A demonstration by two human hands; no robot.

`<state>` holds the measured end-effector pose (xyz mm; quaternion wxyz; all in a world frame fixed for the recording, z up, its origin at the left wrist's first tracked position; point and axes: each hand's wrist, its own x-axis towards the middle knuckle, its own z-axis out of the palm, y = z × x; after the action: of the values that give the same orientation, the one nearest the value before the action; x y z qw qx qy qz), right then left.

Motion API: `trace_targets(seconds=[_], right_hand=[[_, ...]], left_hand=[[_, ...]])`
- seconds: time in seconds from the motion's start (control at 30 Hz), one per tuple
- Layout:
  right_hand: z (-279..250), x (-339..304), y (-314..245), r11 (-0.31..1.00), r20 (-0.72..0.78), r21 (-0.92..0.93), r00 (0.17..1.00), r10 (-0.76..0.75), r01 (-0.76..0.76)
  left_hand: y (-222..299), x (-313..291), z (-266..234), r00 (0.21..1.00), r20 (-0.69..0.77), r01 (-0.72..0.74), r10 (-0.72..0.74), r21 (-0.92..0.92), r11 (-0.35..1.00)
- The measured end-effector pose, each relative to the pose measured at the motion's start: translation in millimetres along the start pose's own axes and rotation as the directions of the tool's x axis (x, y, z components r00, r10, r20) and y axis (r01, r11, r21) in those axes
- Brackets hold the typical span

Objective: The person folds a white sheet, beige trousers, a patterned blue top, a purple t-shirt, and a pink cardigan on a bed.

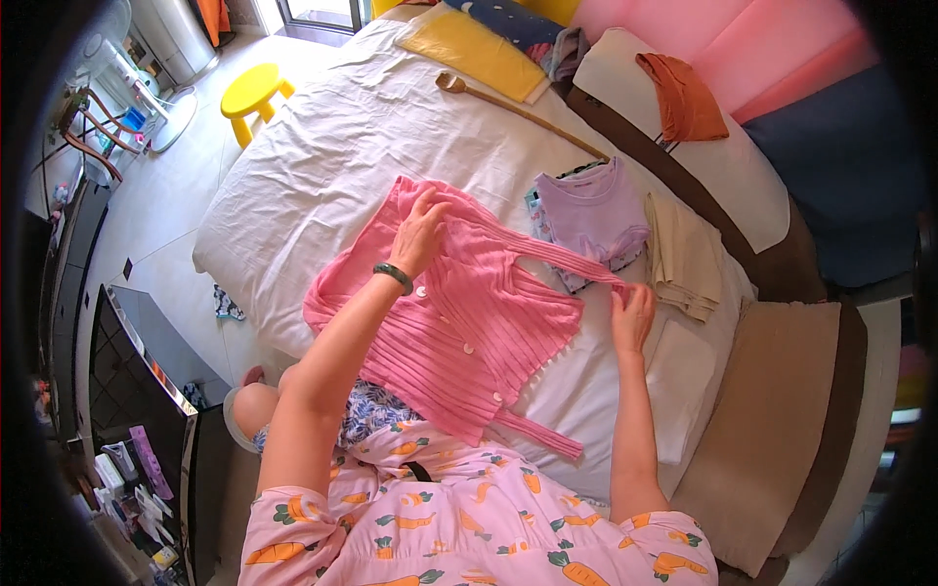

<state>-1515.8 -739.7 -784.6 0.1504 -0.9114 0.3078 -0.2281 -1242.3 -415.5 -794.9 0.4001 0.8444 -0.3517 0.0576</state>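
A pink ribbed knit cardigan (489, 303) with white buttons lies spread across the bed in front of me. My left hand (420, 234), a dark bangle at its wrist, is at the cardigan's upper part with the fingers bent over the knit. At the right, my right hand (633, 317) pinches the end of a long sleeve, which is drawn out straight from the body of the garment. The other sleeve end lies loose near my lap.
A folded lilac top (596, 210) and folded beige trousers (679, 259) lie beyond my right hand. A long wooden stick (523, 115) and a yellow folded cloth (474, 49) rest farther back. A yellow stool (254, 90) stands on the floor at left; an orange cloth (684, 98) lies on the headboard.
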Motion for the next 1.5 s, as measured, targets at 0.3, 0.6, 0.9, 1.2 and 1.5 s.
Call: trace_targets(seconds=[0.3, 0.6, 0.9, 1.2, 1.5], right_hand=[[44.8, -29.8, -36.0, 0.886, 0.304, 0.206, 0.834, -0.461, 0.415], [46.7, -0.6, -15.3, 0.983, 0.051, 0.166, 0.995, -0.091, 0.082], [-16.3, -55.5, 86.3, 0.909, 0.176, -0.413, 0.973, 0.146, -0.062], [-130.8, -68.0, -138.1, 0.685, 0.308, 0.704, 0.950, -0.055, -0.189], [-27.8, -77.6, -182.9, 0.754, 0.551, 0.655, 0.712, -0.435, -0.046]], left_hand=[[-27.3, 32.0, 8.0, 0.990, 0.101, 0.082, -0.101, 0.178, 0.981], [-39.5, 54.2, -1.3, 0.915, -0.071, 0.399, -0.398, -0.001, 0.917], [53.2, -44.5, -14.3, 0.995, -0.092, -0.043, 0.038, -0.057, 0.997], [162.5, -161.7, -15.5, 0.750, 0.579, 0.610, -0.320, -0.792, -0.006], [135.1, -250.6, -50.7, 0.438, 0.701, 0.627, -0.563, -0.687, -0.368]])
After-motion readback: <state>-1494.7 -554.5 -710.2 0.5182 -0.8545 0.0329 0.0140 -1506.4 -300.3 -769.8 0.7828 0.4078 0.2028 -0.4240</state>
